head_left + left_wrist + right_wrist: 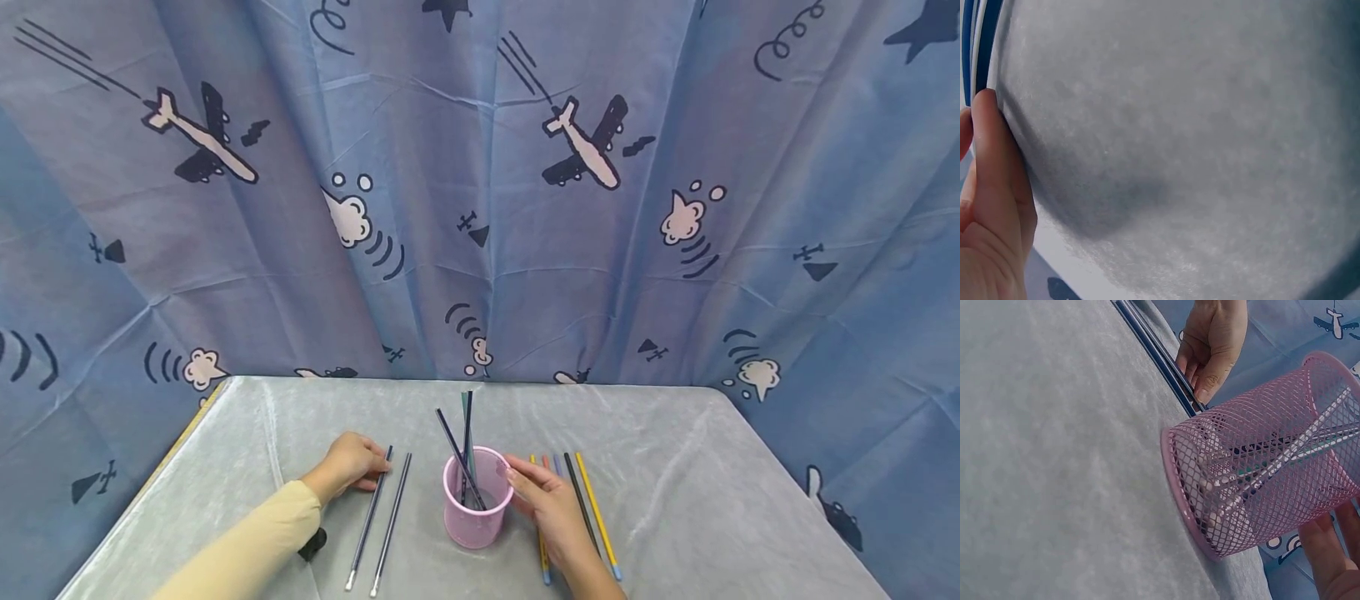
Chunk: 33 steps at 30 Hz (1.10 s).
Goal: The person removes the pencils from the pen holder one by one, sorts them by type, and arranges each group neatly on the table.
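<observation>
A pink mesh pen holder stands upright on the table with several dark and green pencils leaning inside it. My right hand holds it from the right, thumb at the rim. To the left, two dark blue pencils lie side by side on the cloth, white ends toward me. My left hand pinches the far end of the left pencil, while the other pencil lies just right of it. In the right wrist view, the left thumb shows close by the pencils.
Right of the holder, several pencils lie in a row, among them a black pencil and a yellow pencil, partly behind my right hand. A small black object sits by the left sleeve. A patterned blue curtain hangs behind the table.
</observation>
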Each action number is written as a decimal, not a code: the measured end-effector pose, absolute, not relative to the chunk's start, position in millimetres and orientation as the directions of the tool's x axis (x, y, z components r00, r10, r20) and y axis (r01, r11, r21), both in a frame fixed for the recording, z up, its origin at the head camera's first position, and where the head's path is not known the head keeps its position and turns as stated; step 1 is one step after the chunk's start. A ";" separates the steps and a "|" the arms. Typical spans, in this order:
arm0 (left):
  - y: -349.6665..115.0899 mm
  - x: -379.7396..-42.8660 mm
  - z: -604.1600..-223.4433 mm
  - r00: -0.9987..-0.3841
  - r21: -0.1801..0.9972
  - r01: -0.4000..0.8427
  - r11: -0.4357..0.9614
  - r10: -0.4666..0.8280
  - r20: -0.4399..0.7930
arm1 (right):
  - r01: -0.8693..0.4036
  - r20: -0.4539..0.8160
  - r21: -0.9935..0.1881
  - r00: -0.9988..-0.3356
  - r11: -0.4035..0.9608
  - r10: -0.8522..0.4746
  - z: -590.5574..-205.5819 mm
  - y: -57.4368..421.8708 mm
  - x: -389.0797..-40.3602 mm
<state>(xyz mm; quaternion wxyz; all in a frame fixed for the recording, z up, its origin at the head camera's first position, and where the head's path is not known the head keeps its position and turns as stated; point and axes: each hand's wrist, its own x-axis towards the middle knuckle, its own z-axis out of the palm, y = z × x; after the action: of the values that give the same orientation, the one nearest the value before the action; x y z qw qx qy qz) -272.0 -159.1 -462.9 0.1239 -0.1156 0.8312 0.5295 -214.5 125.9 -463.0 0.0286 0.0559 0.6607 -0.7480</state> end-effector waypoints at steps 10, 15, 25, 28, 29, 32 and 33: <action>-157.6 -273.5 -466.3 -0.965 0.805 -0.255 0.535 -0.094 -0.243 | 0.125 -0.128 -0.985 -0.992 -0.120 0.017 -464.4 126.3 -212.8; -156.8 -273.5 -466.2 -0.967 0.777 -0.255 0.576 -0.134 -0.217 | 0.118 -0.120 -0.986 -0.993 -0.121 0.005 -464.6 127.1 -212.1; -160.3 -277.7 -450.5 -0.977 0.849 -0.204 0.488 -0.158 -0.144 | 0.113 -0.115 -0.987 -0.993 -0.118 0.008 -464.7 129.9 -214.0; -158.9 -273.8 -440.9 -0.978 0.901 -0.191 0.389 -0.150 -0.142 | 0.112 -0.113 -0.987 -0.994 -0.112 0.005 -466.0 131.5 -213.1; -158.7 -271.9 -438.0 -0.979 0.915 -0.188 0.357 -0.148 -0.143 | 0.111 -0.112 -0.987 -0.994 -0.115 0.001 -466.5 131.6 -213.0; -158.1 -267.1 -430.8 -0.980 0.945 -0.174 0.277 -0.141 -0.139 | 0.105 -0.105 -0.986 -0.994 -0.130 -0.010 -466.5 130.0 -213.6; -157.8 -265.4 -429.0 -0.981 0.953 -0.168 0.251 -0.138 -0.136 | 0.101 -0.100 -0.986 -0.995 -0.133 -0.013 -466.2 129.4 -213.9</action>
<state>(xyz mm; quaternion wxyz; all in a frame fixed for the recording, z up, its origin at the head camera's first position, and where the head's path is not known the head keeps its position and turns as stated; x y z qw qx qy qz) -265.4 -157.8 -429.0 0.0123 -0.0967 0.7908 0.6042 -213.9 129.4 -466.2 0.0380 0.0336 0.6574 -0.7518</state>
